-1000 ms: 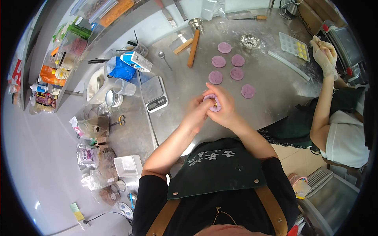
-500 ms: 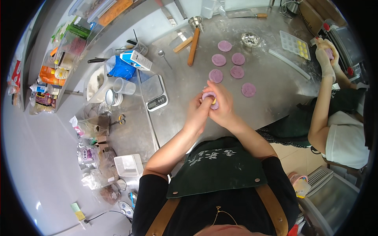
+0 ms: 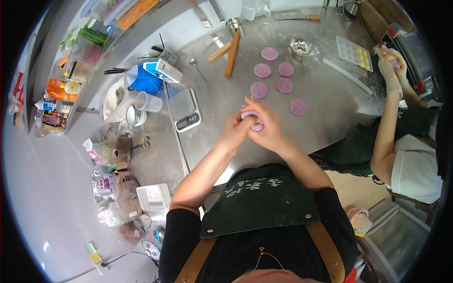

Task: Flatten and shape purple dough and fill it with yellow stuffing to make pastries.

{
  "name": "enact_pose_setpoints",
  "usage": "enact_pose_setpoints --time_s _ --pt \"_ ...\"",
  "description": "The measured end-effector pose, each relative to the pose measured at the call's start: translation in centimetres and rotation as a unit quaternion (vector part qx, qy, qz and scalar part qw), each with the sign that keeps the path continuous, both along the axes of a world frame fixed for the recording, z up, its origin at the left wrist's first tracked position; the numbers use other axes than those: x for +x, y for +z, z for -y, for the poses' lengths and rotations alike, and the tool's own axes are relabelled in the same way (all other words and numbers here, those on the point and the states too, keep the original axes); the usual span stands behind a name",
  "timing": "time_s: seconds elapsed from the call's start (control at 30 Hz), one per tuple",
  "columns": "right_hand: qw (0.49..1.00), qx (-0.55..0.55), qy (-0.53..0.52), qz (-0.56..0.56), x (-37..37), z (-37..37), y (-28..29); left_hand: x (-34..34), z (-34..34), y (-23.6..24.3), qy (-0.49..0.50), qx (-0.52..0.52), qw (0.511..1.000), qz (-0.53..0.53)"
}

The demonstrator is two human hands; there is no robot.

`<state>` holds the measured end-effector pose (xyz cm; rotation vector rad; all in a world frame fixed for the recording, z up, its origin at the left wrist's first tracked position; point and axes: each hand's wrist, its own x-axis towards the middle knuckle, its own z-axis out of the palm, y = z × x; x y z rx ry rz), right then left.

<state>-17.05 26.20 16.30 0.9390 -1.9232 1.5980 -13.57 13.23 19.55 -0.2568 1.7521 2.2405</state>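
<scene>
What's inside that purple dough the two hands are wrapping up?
A small yellowish spot shows in the purple dough, pinched between the left hand and right hand. What it is cannot be told: fingers and dough cover most of it.

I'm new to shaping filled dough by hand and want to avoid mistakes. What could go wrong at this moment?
1. Both hands, left hand and right hand, pinch the purple dough piece above the steel table; squeezing too hard might tear it or let it slip.
2. Five flattened purple discs lie uncovered nearby and may dry out.
3. The digital scale sits close to the left forearm; a careless elbow might nudge it.
</scene>
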Motion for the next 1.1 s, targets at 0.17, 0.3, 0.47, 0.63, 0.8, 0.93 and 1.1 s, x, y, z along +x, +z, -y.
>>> enact_pose_setpoints --time_s 0.17,0.3,0.47,0.63,0.8,0.93,1.1 --pt "0.992 -0.004 0.095 0.085 0.1 -1.1 2.9 -1.4 2.2 2.6 -0.141 -0.045 0.989 0.010" --pt "0.995 -0.017 0.066 0.074 -0.1 -0.2 0.4 -0.6 0.5 1.2 -0.028 0.027 0.998 0.045" --pt "0.999 -0.014 -0.002 0.042 0.4 0.1 0.4 -0.6 0.5 1.0 -0.023 0.029 0.998 0.044" --pt "0.994 0.033 0.094 0.053 -0.3 -1.0 2.9 -1.5 1.5 2.4 -0.137 -0.035 0.990 0.002" --pt "0.999 0.004 0.043 0.011 -0.5 0.0 0.4 -0.3 -0.1 0.3 -0.011 0.044 0.998 0.054" --pt "0.999 -0.005 0.034 0.032 0.2 0.0 1.4 -0.3 0.1 1.1 -0.014 0.035 0.999 0.039" --pt "0.997 0.026 0.056 0.036 0.0 -0.7 2.5 -0.6 0.7 2.6 -0.057 -0.070 0.996 -0.002"
